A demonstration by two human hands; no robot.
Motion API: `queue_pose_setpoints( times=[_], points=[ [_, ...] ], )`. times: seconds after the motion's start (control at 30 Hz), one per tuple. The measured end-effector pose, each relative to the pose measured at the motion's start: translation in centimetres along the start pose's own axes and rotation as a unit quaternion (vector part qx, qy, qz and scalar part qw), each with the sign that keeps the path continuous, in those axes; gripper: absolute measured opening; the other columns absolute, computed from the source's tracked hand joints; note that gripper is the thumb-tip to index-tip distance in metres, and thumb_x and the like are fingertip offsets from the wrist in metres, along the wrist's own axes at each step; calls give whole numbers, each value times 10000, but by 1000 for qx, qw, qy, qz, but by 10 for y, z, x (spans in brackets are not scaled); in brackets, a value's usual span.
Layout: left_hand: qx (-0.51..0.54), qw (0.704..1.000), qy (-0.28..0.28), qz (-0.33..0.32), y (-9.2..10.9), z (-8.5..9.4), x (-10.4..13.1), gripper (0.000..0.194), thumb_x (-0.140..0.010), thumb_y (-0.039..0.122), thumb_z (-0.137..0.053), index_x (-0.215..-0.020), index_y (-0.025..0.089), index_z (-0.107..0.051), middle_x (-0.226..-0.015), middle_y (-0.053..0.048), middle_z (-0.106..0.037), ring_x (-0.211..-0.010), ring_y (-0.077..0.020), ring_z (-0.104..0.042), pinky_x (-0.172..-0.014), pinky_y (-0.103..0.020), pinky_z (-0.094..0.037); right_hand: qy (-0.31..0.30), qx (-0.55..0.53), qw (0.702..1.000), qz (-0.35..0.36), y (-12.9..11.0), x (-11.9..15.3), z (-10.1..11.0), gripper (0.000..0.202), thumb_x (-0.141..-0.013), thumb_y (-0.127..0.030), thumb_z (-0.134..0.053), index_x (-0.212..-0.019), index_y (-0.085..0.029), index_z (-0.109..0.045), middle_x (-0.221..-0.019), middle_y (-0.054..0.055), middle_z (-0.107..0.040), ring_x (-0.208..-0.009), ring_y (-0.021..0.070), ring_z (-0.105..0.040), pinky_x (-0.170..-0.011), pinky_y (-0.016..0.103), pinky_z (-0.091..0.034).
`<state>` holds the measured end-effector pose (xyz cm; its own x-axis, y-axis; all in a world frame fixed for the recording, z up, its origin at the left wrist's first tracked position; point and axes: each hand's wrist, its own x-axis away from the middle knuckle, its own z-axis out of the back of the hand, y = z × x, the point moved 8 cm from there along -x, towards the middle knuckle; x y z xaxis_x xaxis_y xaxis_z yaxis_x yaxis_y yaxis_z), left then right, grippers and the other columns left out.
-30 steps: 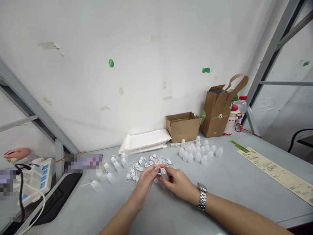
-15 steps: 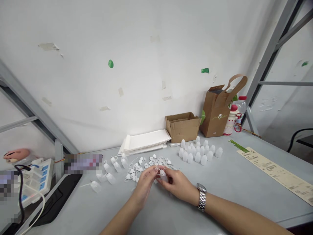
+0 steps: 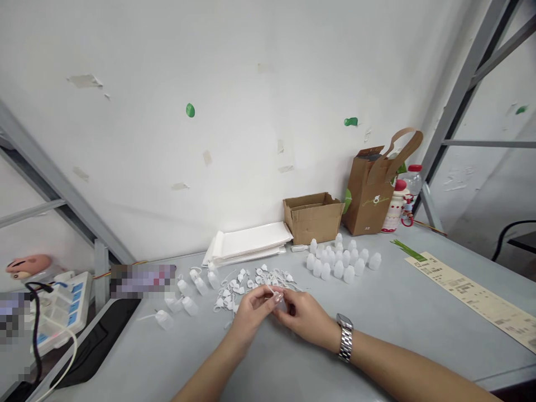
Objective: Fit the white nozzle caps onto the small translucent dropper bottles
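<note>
Between the fingers of my right hand (image 3: 307,315) is a small translucent white plastic bottle (image 3: 281,305), held upright and mostly hidden. My left hand (image 3: 254,312) is closed at the bottle's top, its thumb pressing on the white cap, of which only a bit of strap (image 3: 270,288) shows. Just beyond my hands lies a loose pile of white caps with thin loop straps (image 3: 240,282). To the left, several capped bottles (image 3: 190,306) lie or stand on the grey table (image 3: 268,374). A group of bottles without straps (image 3: 338,268) stands upright at the right.
At the back are a stack of white sheets or bags (image 3: 251,239), an open cardboard box (image 3: 316,223) and a brown paper bag (image 3: 368,201). A long printed paper strip (image 3: 464,290) lies right. A power strip (image 3: 67,307) with cables and a black mat (image 3: 100,340) are left.
My left thumb and fingers have shifted slightly right and over the bottle's top, covering more of it. My right hand keeps its hold in about the same place.
</note>
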<state>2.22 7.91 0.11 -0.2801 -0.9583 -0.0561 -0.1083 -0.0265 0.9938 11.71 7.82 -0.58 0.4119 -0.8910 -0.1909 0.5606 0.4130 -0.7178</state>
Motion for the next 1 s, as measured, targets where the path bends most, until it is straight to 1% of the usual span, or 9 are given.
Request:
queue_pose_setpoints(
  times=[0.17,0.3,0.5,0.83,1.0],
  points=[
    [1,1000,1,1,1,-1,0,197,-757,310,-641,-894,186,-709,-860,-48,-709,-876,-218,-610,-830,-315,-429,-1,0,1000,1,0,-1,0,204,-811,-286,-506,-924,-156,-615,-647,6,-607,-539,119,-501,-510,207,-351],
    [5,1000,2,0,1,-1,-1,188,-751,309,-646,-877,186,-713,-848,-43,-709,-864,-212,-610,-823,-308,-430,-3,1,1000,0,1,-1,-1,199,-813,-297,-507,-907,-157,-613,-641,3,-600,-535,118,-493,-509,206,-346],
    [9,1000,1,-3,-3,1,-1,193,-760,303,-635,-894,182,-706,-846,-38,-704,-855,-198,-599,-809,-296,-431,0,1,1000,-5,3,-1,-2,178,-807,-313,-513,-816,-155,-593,-617,-4,-571,-529,113,-473,-498,205,-328],
    [17,1000,2,-1,-4,2,-1,171,-768,289,-634,-891,193,-704,-823,-22,-698,-832,-173,-588,-810,-276,-426,-8,-1,1000,-4,1,-1,-1,176,-807,-317,-510,-821,-161,-591,-606,-9,-558,-522,112,-462,-495,206,-319],
    [15,1000,2,0,-5,2,-2,181,-772,289,-628,-901,185,-701,-833,-30,-695,-841,-179,-583,-816,-286,-422,-8,-2,1000,-7,2,-1,-1,177,-805,-319,-512,-811,-160,-588,-610,-8,-562,-524,111,-469,-498,205,-322]
  ],
)
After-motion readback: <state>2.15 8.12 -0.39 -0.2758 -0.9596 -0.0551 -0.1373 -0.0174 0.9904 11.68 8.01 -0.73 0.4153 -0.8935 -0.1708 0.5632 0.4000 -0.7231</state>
